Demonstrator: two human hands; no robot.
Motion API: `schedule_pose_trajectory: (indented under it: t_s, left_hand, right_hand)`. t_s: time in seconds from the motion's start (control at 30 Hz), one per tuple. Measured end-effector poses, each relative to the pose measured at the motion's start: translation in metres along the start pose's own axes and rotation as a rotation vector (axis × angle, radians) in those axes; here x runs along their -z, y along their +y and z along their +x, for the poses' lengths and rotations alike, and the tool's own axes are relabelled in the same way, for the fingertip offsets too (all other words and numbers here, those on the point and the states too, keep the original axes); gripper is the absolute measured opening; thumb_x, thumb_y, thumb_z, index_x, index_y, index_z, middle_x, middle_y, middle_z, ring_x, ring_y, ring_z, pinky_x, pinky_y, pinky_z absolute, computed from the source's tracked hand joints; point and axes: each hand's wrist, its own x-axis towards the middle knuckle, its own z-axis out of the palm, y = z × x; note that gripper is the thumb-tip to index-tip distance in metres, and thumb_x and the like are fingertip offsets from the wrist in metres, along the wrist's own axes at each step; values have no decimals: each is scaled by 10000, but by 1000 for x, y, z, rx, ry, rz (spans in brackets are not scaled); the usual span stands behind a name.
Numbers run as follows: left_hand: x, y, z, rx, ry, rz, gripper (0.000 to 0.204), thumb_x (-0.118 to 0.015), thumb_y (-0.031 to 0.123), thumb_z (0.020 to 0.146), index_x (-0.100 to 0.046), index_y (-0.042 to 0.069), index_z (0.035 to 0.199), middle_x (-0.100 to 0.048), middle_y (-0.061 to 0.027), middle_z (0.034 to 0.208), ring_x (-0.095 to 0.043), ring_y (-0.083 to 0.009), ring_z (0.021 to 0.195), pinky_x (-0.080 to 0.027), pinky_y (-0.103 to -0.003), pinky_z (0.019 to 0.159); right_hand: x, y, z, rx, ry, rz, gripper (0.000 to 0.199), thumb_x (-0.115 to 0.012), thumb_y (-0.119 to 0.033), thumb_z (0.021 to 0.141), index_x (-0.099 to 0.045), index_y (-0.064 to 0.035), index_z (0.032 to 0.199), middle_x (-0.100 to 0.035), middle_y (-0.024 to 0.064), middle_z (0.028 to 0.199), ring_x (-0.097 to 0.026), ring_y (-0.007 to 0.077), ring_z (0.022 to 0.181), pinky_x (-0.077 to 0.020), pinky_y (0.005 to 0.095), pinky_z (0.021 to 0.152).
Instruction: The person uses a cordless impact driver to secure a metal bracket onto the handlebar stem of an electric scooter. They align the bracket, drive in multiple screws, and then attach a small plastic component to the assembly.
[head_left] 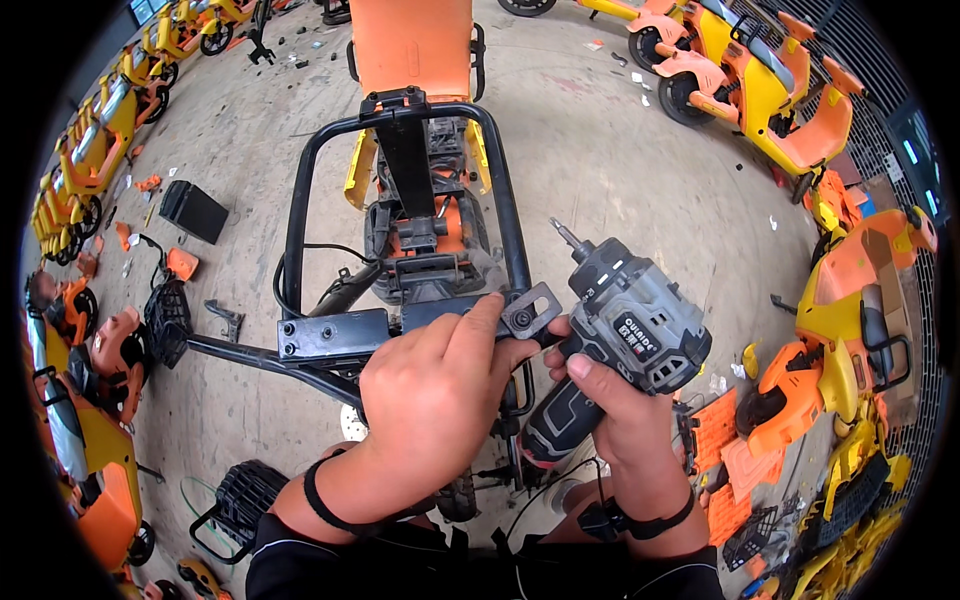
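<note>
My right hand is wrapped round the grip of a grey and black cordless driver. Its bit points up and to the left, away from any screw. My left hand is closed at the right end of the black crossbar, with finger and thumb pinching a small slotted metal bracket. A dark bolt head sits in the bracket. The black tube frame of a partly stripped scooter stands in front of me, its inner parts exposed. Beyond them is its orange panel.
Yellow and orange scooters line the left side, and more scooters stand at the right. On the concrete floor lie a black box, a black basket, orange panels and a heap of yellow parts.
</note>
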Motion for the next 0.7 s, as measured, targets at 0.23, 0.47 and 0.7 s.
schedule_pose_trajectory:
  t_s: [0.23, 0.47, 0.7]
  left_hand:
    - [7, 3, 3, 21, -36, -51, 437, -915, 197, 693, -779, 69, 1088, -566, -46, 616, -553, -229, 516, -419, -361, 488]
    - [1, 2, 0, -37, -24, 2, 394, -872, 218, 743, -769, 69, 1093, -533, -10, 595, -547, -198, 495, -407, -338, 460]
    - [1, 3, -1, -18, -4, -65, 464, -900, 163, 709, -765, 42, 1137, -529, -48, 599, -517, -227, 496, -405, -359, 473]
  right_hand:
    - [6, 2, 5, -27, -21, 42, 434, -751, -7, 872, -618, 29, 1284, -711, 138, 1143, -713, 218, 975, -584, 341, 860]
    - [4, -7, 1, -76, -13, 117, 381, -753, -2, 888, -638, 39, 1249, -718, 132, 1093, -724, 218, 952, -594, 334, 831]
    - [4, -6, -1, -64, -21, 115, 387, -762, -8, 887, -635, 42, 1249, -716, 128, 1088, -723, 216, 946, -598, 335, 834]
